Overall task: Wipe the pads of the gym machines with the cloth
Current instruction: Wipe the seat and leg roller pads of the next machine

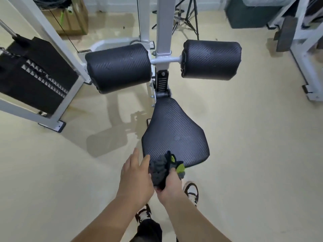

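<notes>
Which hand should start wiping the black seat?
The right hand, probably. It already grips the bunched cloth just at the near edge of the seat pad. The left hand is open beside the cloth, only touching it.

Seat pad up front, two roller pads behind it, hands at the near edge

The seat pad (pixel 174 131) sits dead center with the upright post (pixel 163 32) right behind it, one roller pad (pixel 118 67) sticking out left of the post and the other roller pad (pixel 211 59) out right. Weight stack (pixel 35 74) is far left, tripod (pixel 187 16) way behind. Right hand (pixel 170 185) grips the cloth (pixel 163 169) at the seat's near edge, left hand (pixel 135 177) just beside it on the left, touching the cloth.
</notes>
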Motion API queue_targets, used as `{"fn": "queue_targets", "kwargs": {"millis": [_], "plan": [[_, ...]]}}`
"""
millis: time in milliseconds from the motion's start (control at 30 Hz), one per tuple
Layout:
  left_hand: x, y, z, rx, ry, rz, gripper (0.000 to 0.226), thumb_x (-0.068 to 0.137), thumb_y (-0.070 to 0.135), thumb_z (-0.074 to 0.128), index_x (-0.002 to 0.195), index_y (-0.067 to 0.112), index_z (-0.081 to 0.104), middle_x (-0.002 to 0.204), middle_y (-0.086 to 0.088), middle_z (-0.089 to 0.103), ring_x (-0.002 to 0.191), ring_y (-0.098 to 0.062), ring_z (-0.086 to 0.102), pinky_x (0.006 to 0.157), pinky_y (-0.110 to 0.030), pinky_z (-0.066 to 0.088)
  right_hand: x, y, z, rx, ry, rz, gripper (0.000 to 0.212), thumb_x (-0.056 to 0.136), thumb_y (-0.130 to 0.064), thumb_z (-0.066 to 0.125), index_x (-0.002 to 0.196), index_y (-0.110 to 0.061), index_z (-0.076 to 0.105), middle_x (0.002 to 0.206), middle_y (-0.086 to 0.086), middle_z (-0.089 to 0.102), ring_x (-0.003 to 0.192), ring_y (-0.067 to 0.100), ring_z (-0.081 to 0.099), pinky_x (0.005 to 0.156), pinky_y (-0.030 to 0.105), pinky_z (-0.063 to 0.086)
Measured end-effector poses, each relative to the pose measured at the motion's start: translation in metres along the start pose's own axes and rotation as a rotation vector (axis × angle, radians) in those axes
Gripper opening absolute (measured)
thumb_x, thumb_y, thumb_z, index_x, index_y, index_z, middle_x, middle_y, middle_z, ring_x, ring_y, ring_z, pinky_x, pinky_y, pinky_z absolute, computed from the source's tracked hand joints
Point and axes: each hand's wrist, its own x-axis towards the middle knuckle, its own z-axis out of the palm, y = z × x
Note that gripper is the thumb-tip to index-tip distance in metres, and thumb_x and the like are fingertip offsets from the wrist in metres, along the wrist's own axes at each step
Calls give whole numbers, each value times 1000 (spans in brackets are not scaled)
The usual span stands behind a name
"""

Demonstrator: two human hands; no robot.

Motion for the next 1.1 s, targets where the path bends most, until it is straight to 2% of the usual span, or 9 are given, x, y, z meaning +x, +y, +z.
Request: {"fn": "queue_targets", "kwargs": {"millis": [100, 200, 300, 433, 667, 767, 867, 1000, 1100], "plan": [[-21, -12, -31, -210, 12, -5, 77, 95, 25, 58, 164, 27, 23, 173, -3, 3, 156, -27, 17, 126, -41, 25, -53, 7, 14, -178, -283, 142, 38, 107, -36, 55, 137, -15, 65, 124, 15, 75, 116, 33, 72, 95, 46, 59], [-38, -17, -62, -415, 10, 12, 96, 81, 35, 67, 163, 39, 19, 171, 5, 10, 156, -18, 21, 123, -35, 29, -103, -13, 29, -414, -477, 49, 35, 104, -36, 61, 137, -25, 65, 124, 10, 76, 113, 28, 75, 86, 45, 62], [-51, -5, -96, -611, 15, 61, 109, 67, 48, 75, 160, 51, 18, 162, 16, 22, 147, -4, 33, 117, -27, 38, -154, -48, 42, -522, -551, -27, 36, 101, -37, 65, 134, -23, 68, 126, 12, 75, 116, 31, 73, 95, 48, 59], [-58, 33, -134, -814, 40, 109, 109, 68, 41, 83, 158, 54, 24, 152, 23, 34, 133, 14, 42, 110, -18, 42, -204, -90, 57, -625, -595, -81, 44, 96, -46, 67, 133, -23, 71, 131, 12, 72, 123, 31, 69, 105, 50, 54], [-33, 91, -201, -1067, 35, 103, 80, 75, 50, 85, 140, 67, 43, 141, 19, 58, 127, -3, 59, 108, -37, 51, -248, -170, 115, -766, -659, -156, 51, 100, -49, 42, 115, -19, 79, 121, 11, 77, 112, 25, 72, 102, 46, 52], [-19, 105, -222, -1162, 228, -23, 50, 82, 51, 79, 128, 57, 59, 120, 22, 71, 112, -1, 68, 103, -38, 55, -244, -196, 141, -842, -738, -124, 51, 102, -34, 34, 125, -14, 75, 126, 13, 75, 114, 26, 72, 92, 44, 57], [-7, 106, -237, -1151, 302, -113, 37, 85, 29, 76, 116, 47, 66, 105, 22, 75, 98, 0, 71, 96, -37, 59, -241, -206, 164, -970, -718, -126, 41, 106, -29, 41, 129, -17, 72, 123, 9, 77, 107, 23, 75, 86, 41, 59], [23, 84, -267, -1091, 352, -173, 37, 82, 21, 69, 110, 46, 65, 101, 17, 75, 89, 3, 69, 88, -29, 58, -240, -211, 210, -1179, -642, -357, 23, 107, -21, 54, 118, -17, 73, 97, 2, 79, 70, 10, 74, 57, 29, 58], [56, 57, -290, -1012, 383, -227, 36, 82, 27, 69, 113, 44, 61, 101, 17, 71, 94, -6, 67, 90, -35, 57, -223, -214, 249, -1181, -476, -538, 19, 103, -30, 60, 112, -22, 74, 104, 6, 74, 76, 14, 68, 55, 28, 54]]}}
